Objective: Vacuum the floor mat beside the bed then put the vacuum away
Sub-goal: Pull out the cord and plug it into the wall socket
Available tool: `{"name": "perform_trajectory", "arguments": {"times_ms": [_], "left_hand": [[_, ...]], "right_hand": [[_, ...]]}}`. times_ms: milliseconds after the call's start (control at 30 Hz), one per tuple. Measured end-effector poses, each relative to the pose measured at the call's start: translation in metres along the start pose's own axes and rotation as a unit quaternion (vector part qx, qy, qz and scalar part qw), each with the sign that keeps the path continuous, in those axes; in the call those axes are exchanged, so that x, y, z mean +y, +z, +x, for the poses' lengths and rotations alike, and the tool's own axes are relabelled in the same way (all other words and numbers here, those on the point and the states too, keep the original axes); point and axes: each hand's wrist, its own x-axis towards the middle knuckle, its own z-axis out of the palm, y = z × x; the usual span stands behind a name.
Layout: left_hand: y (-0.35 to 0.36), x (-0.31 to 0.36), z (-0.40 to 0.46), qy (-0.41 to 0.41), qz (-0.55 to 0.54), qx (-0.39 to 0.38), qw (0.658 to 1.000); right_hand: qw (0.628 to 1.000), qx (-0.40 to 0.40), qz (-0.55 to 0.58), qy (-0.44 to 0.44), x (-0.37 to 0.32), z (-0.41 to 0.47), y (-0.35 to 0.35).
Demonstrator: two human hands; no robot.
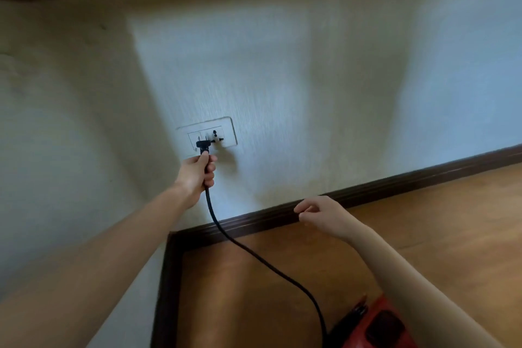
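My left hand (197,171) grips a black power plug (202,146), its prongs showing just in front of the white wall socket plate (226,128). From the plug a black cord (254,253) runs down across the floor to a red and black vacuum (375,325) at the bottom edge, partly hidden by my right forearm. My right hand (319,213) hovers over the baseboard with fingers loosely curled, holding nothing. The floor mat and the bed are out of view.
A pale textured wall (310,79) fills most of the view. A dark brown baseboard (395,182) runs along its foot and turns a corner at lower left. Wooden floor (452,220) lies at lower right.
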Motion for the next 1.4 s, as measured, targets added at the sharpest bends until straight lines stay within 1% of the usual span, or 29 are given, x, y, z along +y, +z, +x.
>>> {"name": "perform_trajectory", "arguments": {"times_ms": [67, 133, 200, 300, 467, 500, 600, 667, 767, 933, 1133, 1233, 1400], "left_hand": [[0.0, 0.006, 0.004, -0.014, 0.008, -0.003, 1.0], [0.004, 0.01, 0.005, -0.041, 0.01, -0.014, 0.999], [0.01, 0.009, 0.006, -0.073, -0.005, -0.022, 0.997], [0.02, 0.003, 0.007, -0.1, -0.02, -0.013, 0.995], [0.03, -0.007, 0.013, -0.098, -0.011, -0.004, 0.995], [0.031, -0.008, 0.015, -0.097, -0.012, -0.003, 0.995], [0.031, -0.011, 0.021, -0.099, -0.023, -0.007, 0.995], [0.033, -0.012, 0.024, -0.101, -0.034, -0.009, 0.994], [0.037, -0.011, 0.03, -0.104, -0.042, -0.002, 0.994], [0.042, -0.011, 0.035, -0.1, -0.049, 0.015, 0.994], [0.044, -0.012, 0.036, -0.094, -0.124, 0.039, 0.987], [0.042, -0.011, 0.037, -0.089, -0.113, 0.058, 0.988], [0.032, -0.006, 0.039, -0.096, -0.067, 0.034, 0.993]], "right_hand": [[0.994, 0.038, 0.101, 0.01, -0.011, 0.001, 0.005], [0.984, 0.062, 0.165, 0.019, -0.019, -0.003, 0.011], [0.976, 0.062, 0.207, 0.016, -0.025, -0.008, 0.019], [0.955, 0.057, 0.292, 0.004, -0.033, -0.017, 0.028], [0.945, 0.078, 0.317, 0.026, -0.022, -0.033, 0.031], [0.936, 0.082, 0.34, 0.035, -0.017, -0.036, 0.029], [0.89, 0.094, 0.44, 0.073, -0.006, -0.041, 0.024], [0.871, 0.102, 0.472, 0.095, 0.0, -0.042, 0.022], [0.857, 0.106, 0.492, 0.108, 0.004, -0.041, 0.018], [0.863, 0.108, 0.48, 0.113, 0.01, -0.041, 0.018], [0.867, 0.107, 0.473, 0.112, 0.012, -0.04, 0.019], [0.861, 0.1, 0.485, 0.114, 0.011, -0.039, 0.018], [0.857, 0.105, 0.49, 0.123, 0.014, -0.038, 0.017]]}}
